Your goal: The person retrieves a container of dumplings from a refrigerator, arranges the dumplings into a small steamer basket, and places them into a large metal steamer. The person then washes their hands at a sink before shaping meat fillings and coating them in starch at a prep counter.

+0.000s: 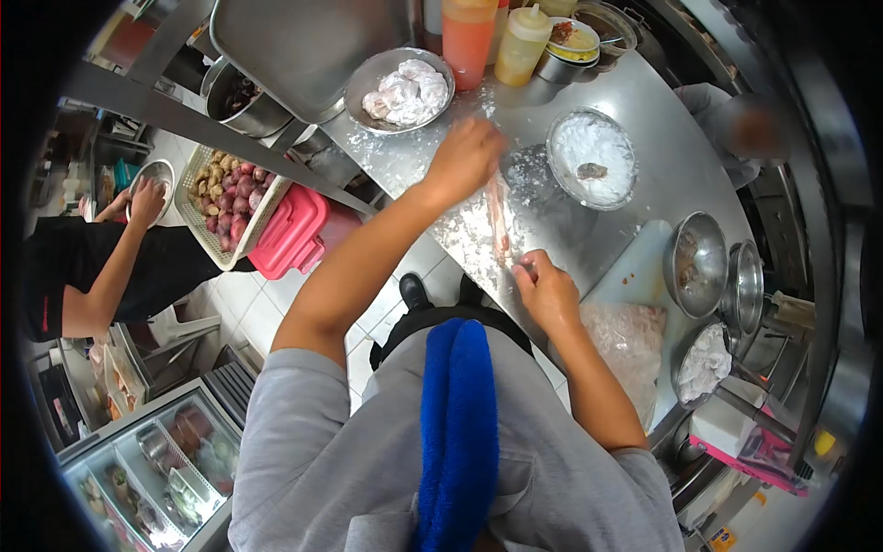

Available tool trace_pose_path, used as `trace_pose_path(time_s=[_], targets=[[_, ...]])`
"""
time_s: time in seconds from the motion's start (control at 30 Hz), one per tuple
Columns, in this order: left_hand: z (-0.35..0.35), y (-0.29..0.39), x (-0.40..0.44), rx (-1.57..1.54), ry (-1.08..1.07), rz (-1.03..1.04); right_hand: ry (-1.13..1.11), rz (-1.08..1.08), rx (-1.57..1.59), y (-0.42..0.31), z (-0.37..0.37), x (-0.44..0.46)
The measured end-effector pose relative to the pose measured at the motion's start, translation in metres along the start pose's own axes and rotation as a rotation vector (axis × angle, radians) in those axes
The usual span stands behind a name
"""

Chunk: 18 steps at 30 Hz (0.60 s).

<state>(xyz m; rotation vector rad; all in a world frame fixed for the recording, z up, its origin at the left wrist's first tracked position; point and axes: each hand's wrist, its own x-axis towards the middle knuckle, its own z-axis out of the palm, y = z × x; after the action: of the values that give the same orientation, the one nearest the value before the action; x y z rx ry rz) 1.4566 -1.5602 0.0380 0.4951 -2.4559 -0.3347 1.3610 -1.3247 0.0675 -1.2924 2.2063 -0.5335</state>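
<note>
Pinching floury strip (pixel 498 221) at twelve o'clock with left hand (pixel 467 158), apart from right hand (pixel 549 293) at five (can't tell whether gripping), likely for straightness.

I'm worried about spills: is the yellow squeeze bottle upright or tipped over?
Upright: the yellow squeeze bottle stands on the steel table, with its pale nozzle at the top.

A working kitchen: steel counter (pixel 676 138) dusted white, sauce bottles (pixel 466 46) on it, onions (pixel 241 193) beside it.
</note>
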Motion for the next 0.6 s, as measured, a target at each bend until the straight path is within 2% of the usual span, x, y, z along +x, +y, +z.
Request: trace_pose_path(time_s=[0.03,0.1,0.17,0.23,0.3,0.37,0.43,0.47,0.53,0.57,0.6], targets=[[-0.004,0.009,-0.009,-0.048,0.042,0.056,0.004,0.004,-0.001,-0.004,-0.009,-0.001],[-0.004,0.026,-0.04,-0.082,-0.019,0.152,0.052,-0.017,0.108,-0.009,-0.03,0.001],[-0.002,0.038,-0.066,-0.074,-0.141,0.184,0.102,-0.008,0.128,-0.006,-0.045,0.008],[0.006,0.048,-0.079,-0.124,-0.116,0.17,0.146,0.033,0.33,0.0,-0.065,0.023],[0.014,0.056,-0.082,-0.158,-0.118,0.142,0.119,0.191,0.388,-0.006,-0.101,0.046],[0.02,0.061,-0.082,-0.13,-0.102,0.159,0.334,0.004,0.193,0.028,-0.111,0.089],[0.021,0.067,-0.083,-0.121,-0.058,0.08,0.355,0.017,-0.075,0.045,-0.122,0.132],[0.021,0.07,-0.084,-0.114,-0.055,0.077,0.354,0.01,-0.072,0.048,-0.12,0.145],[0.016,0.075,-0.086,-0.117,-0.042,-0.002,0.143,-0.094,-0.481,0.05,-0.111,0.162],[0.012,0.077,-0.088,-0.107,-0.038,-0.007,0.143,-0.105,-0.479,0.053,-0.107,0.166],[0.005,0.081,-0.088,-0.141,0.005,-0.066,0.067,-0.192,-0.639,0.054,-0.104,0.167]])
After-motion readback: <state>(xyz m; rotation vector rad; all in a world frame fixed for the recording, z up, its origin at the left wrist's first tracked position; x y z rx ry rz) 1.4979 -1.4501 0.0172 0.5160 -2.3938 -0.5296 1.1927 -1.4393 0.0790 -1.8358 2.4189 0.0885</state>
